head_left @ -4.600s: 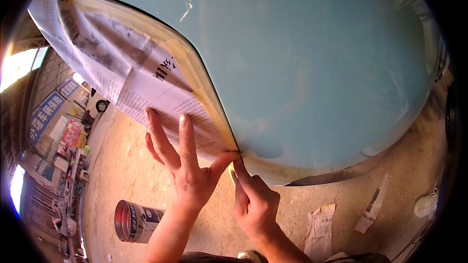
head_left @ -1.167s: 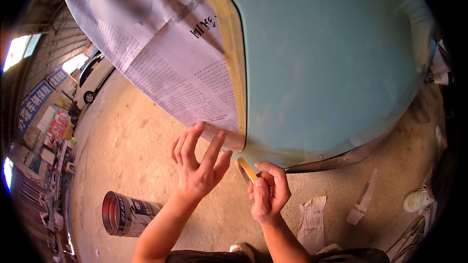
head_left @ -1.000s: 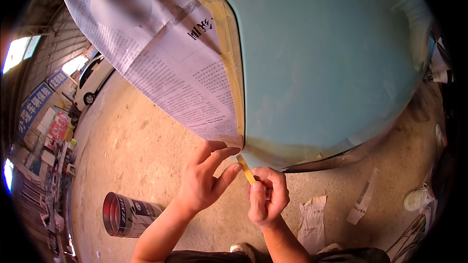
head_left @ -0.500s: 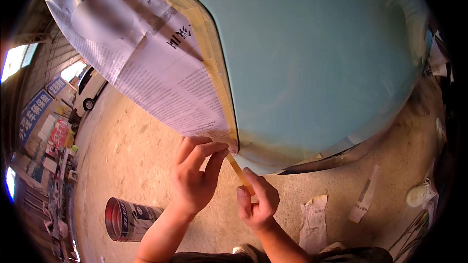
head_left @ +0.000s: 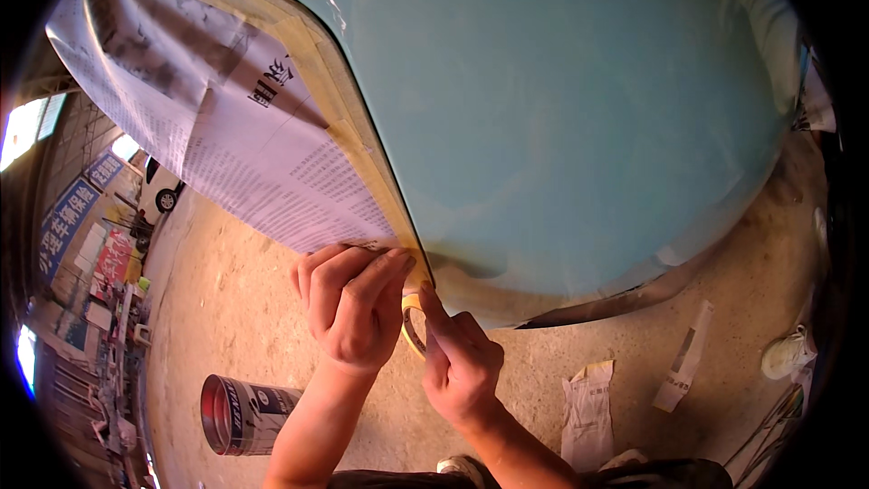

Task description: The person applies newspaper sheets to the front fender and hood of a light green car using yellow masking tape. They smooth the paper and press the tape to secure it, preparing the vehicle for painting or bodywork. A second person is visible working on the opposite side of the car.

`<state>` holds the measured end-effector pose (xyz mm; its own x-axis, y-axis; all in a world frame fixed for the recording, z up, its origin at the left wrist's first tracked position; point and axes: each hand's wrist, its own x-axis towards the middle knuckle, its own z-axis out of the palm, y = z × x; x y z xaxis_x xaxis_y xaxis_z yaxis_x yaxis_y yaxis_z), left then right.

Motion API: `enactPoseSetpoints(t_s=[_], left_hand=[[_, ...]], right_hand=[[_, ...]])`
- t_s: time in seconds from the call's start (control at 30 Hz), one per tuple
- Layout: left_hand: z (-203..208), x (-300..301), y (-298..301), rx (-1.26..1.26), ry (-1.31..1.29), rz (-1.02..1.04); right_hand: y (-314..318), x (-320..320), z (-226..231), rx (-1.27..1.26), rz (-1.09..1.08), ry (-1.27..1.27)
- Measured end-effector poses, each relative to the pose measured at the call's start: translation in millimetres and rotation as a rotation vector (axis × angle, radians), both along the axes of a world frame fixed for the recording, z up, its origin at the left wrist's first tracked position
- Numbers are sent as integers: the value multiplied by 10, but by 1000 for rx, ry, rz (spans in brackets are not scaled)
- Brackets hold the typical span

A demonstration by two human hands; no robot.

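A printed newspaper sheet (head_left: 244, 136) hangs along the edge of a pale blue-green car body panel (head_left: 561, 127), held by bands of yellow masking tape (head_left: 339, 118). At the sheet's lower tip my left hand (head_left: 353, 303) is closed, its fingers pinching the paper and the tape edge. My right hand (head_left: 462, 358) is closed beside it, with a roll of yellow masking tape (head_left: 413, 333) at its fingers. Its index finger reaches up to the panel's lower corner. The fingers partly hide the roll.
On the concrete floor lies a printed metal can (head_left: 249, 415) on its side. Two paper scraps (head_left: 588, 412) (head_left: 685, 358) lie to the right, near a white shoe (head_left: 787, 353). Tools and clutter line the left wall, with a parked car (head_left: 161, 190) beyond.
The sheet and panel edge have shifted left in view. My right hand has risen to the panel's corner beside my left hand. The tape now shows as a ring, where a straight strip showed before.
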<state>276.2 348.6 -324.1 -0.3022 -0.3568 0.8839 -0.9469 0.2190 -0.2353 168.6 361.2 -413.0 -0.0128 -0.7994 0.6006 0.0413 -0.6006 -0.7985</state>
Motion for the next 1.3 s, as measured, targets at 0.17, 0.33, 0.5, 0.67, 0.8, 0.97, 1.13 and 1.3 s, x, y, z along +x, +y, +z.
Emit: enactPoseSetpoints(t_s=[0.17, 0.33, 0.5, 0.67, 0.8, 0.97, 1.13, 1.3], left_hand=[[-44, 49, -18, -25, 14, 9], [-35, 42, -58, -42, 235, -141], [12, 36, 9, 65, 171, 13], [-6, 95, 74, 65, 53, 81], [-56, 110, 78, 81, 52, 87], [-74, 109, 78, 80, 40, 106], [-99, 118, 70, 61, 38, 99], [-163, 167, 104, 53, 16, 163]], right_hand=[[-16, 57, -39, 24, 9, 30], [-13, 69, -17, 25, -31, 37], [-29, 66, -48, 22, -34, 30], [-31, 65, -53, 21, -12, 26], [-59, 28, -90, 2, 6, -1], [-13, 32, -248, -20, 35, -142], [30, 16, -363, -31, 6, -141], [-2, -6, -333, 5, -7, -39]])
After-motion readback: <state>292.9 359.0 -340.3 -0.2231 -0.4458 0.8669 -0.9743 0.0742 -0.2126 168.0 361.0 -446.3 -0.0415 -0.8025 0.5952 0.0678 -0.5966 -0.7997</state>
